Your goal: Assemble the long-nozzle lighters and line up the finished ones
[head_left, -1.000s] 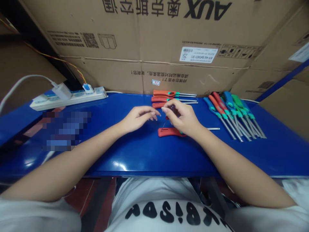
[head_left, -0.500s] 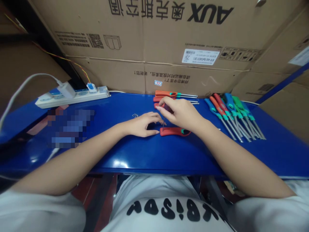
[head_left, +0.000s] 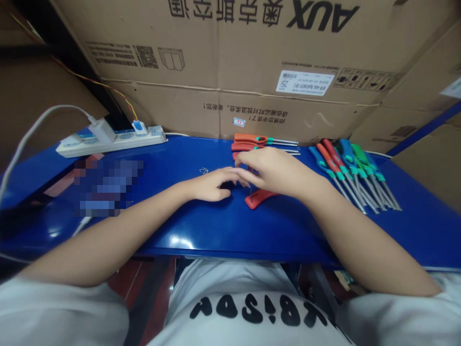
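Observation:
A red lighter handle [head_left: 258,197] lies on the blue table [head_left: 216,226], tilted, its right end hidden under my right hand [head_left: 273,170]. My right hand pinches a thin metal pin [head_left: 250,191] that stands upright with its tip on the handle's left end. My left hand [head_left: 212,184] rests on the table just left of it, fingers curled and touching my right fingertips; what it holds, if anything, is hidden.
Three orange-red lighters [head_left: 252,140] lie stacked at the back. Several blue, red and green ones [head_left: 351,166] fan out on the right. A white power strip [head_left: 111,142] with plugs sits back left. Cardboard boxes [head_left: 252,62] wall the rear.
The red handle has swung so its left end points nearer to me. My right hand with the pin moved slightly right and down; my left fingers closed in against it.

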Demonstrator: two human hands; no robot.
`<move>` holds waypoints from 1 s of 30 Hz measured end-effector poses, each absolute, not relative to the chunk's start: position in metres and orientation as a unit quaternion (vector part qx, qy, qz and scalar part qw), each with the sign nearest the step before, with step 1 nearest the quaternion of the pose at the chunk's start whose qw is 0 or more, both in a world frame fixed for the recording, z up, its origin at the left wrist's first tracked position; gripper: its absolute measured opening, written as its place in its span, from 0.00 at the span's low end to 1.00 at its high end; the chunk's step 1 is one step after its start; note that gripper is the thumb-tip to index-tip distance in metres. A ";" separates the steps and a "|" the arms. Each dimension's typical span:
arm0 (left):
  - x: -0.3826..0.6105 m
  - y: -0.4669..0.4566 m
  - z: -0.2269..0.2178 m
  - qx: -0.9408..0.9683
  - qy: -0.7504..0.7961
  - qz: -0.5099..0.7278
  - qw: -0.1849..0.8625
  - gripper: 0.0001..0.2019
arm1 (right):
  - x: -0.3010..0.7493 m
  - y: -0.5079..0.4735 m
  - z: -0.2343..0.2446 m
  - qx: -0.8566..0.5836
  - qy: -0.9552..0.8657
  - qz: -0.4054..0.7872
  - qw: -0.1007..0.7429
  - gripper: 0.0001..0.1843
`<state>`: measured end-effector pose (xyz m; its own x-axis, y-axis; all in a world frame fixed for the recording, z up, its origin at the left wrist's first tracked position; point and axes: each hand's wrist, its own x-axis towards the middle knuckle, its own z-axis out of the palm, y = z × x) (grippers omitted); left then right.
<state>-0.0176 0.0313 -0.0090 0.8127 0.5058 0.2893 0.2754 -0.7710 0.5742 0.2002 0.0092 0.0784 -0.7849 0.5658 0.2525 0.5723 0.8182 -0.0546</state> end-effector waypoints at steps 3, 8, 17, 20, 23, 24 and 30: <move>-0.011 0.024 -0.006 0.912 0.208 0.252 0.248 0.17 | 0.201 0.011 0.072 -0.280 -0.948 0.022 0.152 0.12; 0.003 0.012 -0.002 0.907 0.227 0.255 0.246 0.17 | 0.196 0.008 0.069 -0.317 -0.932 -0.045 0.169 0.16; 0.007 0.010 -0.005 0.906 0.257 0.264 0.209 0.16 | 0.186 -0.001 0.073 -0.339 -0.931 -0.003 0.135 0.11; 0.014 0.007 -0.006 0.899 0.307 0.255 0.180 0.20 | 0.185 0.003 0.071 -0.375 -0.915 -0.032 0.143 0.12; 0.015 0.009 -0.007 0.897 0.316 0.251 0.183 0.14 | 0.185 0.005 0.070 -0.371 -0.917 -0.048 0.141 0.14; 0.014 0.011 -0.007 0.898 0.310 0.250 0.187 0.13 | 0.186 0.005 0.070 -0.363 -0.920 -0.049 0.140 0.15; -0.006 0.026 0.000 0.918 0.246 0.221 0.219 0.14 | 0.189 0.012 0.072 -0.324 -0.935 -0.024 0.143 0.16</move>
<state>-0.0061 0.0259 -0.0002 0.7810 0.5485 0.2986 0.3551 -0.7834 0.5101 0.1888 0.0119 0.0716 -0.7492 0.5993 0.2820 0.6128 0.7888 -0.0482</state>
